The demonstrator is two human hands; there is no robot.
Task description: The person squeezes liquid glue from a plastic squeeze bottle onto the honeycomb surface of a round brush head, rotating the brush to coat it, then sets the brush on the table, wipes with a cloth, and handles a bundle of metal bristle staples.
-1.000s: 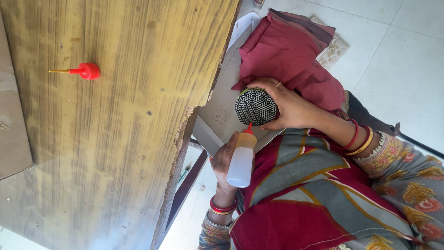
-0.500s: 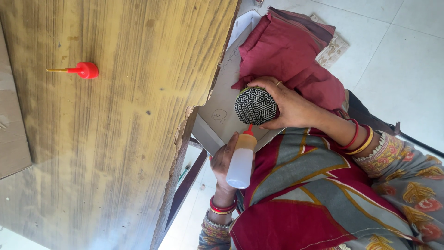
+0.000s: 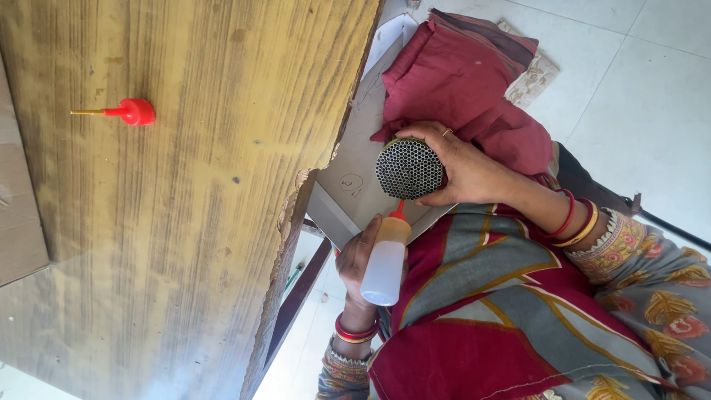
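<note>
My right hand [image 3: 474, 167] grips a round bundle of thin dark tubes [image 3: 409, 169], its honeycomb end facing the camera, held over my lap beside the table's edge. My left hand [image 3: 359, 259] holds a small translucent squeeze bottle [image 3: 385, 263] with an orange-red nozzle. The nozzle tip touches the lower rim of the bundle. Red and gold bangles sit on both wrists. A red cap with a thin needle tip [image 3: 129, 112] lies alone on the wooden table [image 3: 185, 222], far from both hands.
A folded maroon cloth [image 3: 466, 74] rests on a grey cardboard sheet [image 3: 355, 170] under the table's edge. A piece of cardboard [image 3: 18, 207] lies on the table's far side. White floor tiles [image 3: 652, 89] show beyond my patterned clothing.
</note>
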